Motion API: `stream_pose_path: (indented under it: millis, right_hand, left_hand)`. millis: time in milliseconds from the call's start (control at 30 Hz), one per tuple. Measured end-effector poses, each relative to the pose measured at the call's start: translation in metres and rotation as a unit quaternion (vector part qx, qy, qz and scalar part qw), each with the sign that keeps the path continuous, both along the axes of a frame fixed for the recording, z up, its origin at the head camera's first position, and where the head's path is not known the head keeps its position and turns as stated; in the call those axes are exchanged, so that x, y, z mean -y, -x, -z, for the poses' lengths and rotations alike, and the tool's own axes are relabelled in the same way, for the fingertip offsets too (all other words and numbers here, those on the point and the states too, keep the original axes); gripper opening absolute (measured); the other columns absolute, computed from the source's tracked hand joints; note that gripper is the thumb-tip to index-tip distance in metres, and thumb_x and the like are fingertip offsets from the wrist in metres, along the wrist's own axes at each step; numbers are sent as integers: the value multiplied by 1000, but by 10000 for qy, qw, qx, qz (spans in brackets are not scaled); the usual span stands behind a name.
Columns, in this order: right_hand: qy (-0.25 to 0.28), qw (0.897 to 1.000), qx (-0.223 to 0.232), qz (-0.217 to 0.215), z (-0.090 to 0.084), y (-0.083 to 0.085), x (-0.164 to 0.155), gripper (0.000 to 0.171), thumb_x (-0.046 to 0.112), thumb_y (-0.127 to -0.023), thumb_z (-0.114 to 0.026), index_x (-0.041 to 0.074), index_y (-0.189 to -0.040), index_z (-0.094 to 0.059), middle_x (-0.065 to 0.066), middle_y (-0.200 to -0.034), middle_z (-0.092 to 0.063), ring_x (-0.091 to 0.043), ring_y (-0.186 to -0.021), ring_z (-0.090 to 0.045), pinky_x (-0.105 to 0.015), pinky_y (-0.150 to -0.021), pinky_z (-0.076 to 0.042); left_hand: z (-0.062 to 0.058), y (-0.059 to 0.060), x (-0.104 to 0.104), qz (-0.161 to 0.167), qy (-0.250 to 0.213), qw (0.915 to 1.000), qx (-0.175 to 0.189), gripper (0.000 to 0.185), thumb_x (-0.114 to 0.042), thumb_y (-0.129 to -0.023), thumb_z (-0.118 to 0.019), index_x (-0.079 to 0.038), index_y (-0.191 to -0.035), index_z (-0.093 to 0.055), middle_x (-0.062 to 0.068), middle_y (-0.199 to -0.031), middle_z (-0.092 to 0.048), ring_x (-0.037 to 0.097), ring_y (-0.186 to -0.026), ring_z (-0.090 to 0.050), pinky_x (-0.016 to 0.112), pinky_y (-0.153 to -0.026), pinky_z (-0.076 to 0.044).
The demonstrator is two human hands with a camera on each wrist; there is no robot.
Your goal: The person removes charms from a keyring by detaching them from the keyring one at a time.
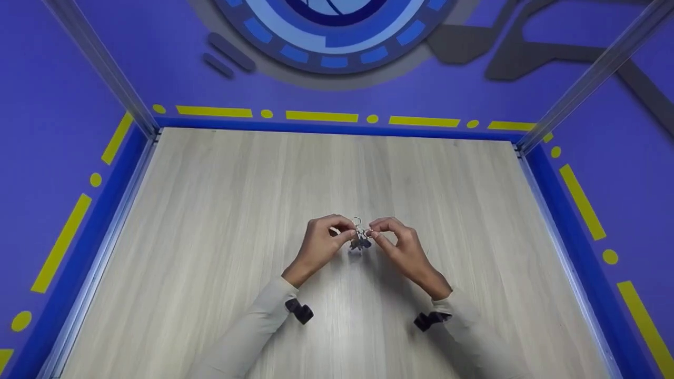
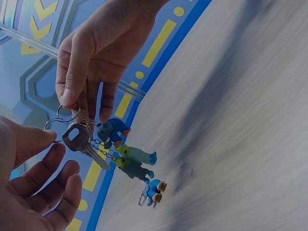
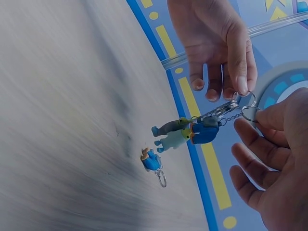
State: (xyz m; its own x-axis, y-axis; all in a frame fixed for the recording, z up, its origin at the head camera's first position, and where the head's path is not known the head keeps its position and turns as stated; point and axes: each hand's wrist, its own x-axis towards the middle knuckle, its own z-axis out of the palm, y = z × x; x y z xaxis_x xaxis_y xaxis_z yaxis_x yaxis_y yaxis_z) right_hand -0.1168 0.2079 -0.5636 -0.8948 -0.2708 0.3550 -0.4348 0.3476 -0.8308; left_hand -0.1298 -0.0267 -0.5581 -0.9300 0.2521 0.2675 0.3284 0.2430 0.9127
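Both hands hover over the middle of the wooden table (image 1: 221,210), holding a bunch of keys and charms (image 1: 360,239) between them. My left hand (image 1: 343,231) (image 2: 36,149) pinches the large key ring (image 2: 51,126) that carries a silver key (image 2: 81,140). My right hand (image 1: 373,230) (image 3: 262,120) pinches a small ring (image 3: 250,114) whose chain leads to a blue figure (image 2: 113,131) (image 3: 204,134). Two greenish-grey figures (image 2: 135,162) (image 3: 172,134) hang there too. A small blue figure (image 2: 154,190) (image 3: 152,161) with its own ring sits below, apart from the bunch, seemingly on the table.
A blue raised border (image 1: 337,129) with metal rails frames the table on three sides. Slanted metal posts (image 1: 100,63) (image 1: 590,79) rise at the far corners. Purple walls with yellow dashes stand around. Black mounts (image 1: 300,310) (image 1: 429,319) sit on both wrists.
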Motion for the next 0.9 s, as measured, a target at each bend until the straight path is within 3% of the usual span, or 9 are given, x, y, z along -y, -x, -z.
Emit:
stream_pose_path:
  millis: [100, 300, 633, 900]
  right_hand:
    - [44, 10000, -75, -34, 0, -1, 0, 2, 1, -104, -74, 2, -105, -76, -21, -116, -78, -30, -116, -74, -30, -106, -53]
    - [103, 9998, -183, -35, -1, -1, 0, 8, 0, -103, -75, 8, -105, -77, -7, -117, -80, -31, -116, -75, -30, -106, -53]
    - [140, 9992, -369, -119, -2, -3, 0, 11, -8, -100, -75, 3, -103, -75, -8, -115, -79, -34, -113, -75, -26, -102, -54]
    - [44, 9990, -431, -119, -3, -3, -2, 10, -9, -99, -75, 1, -102, -75, -7, -115, -79, -33, -113, -75, -26, -103, -54]
  left_hand:
    - [0, 0, -1, 59, -26, 9999, 104, 6, -2, -97, -82, -8, -97, -82, -1, -95, -78, 12, -89, -71, 41, -77, -61]
    - [1, -1, -2, 183, 113, 9995, 216, 6, 0, -97, -81, -6, -97, -81, -2, -94, -78, 10, -87, -69, 36, -75, -59]
    - [-4, -3, -6, 278, 512, 9982, -149, 6, 0, -97, -81, -5, -98, -81, 0, -93, -77, 12, -87, -70, 25, -71, -54]
    - [-3, -3, -9, 310, 561, 9969, -449, 7, -1, -96, -83, -7, -97, -81, 0, -92, -76, 11, -85, -68, 24, -70, -54]
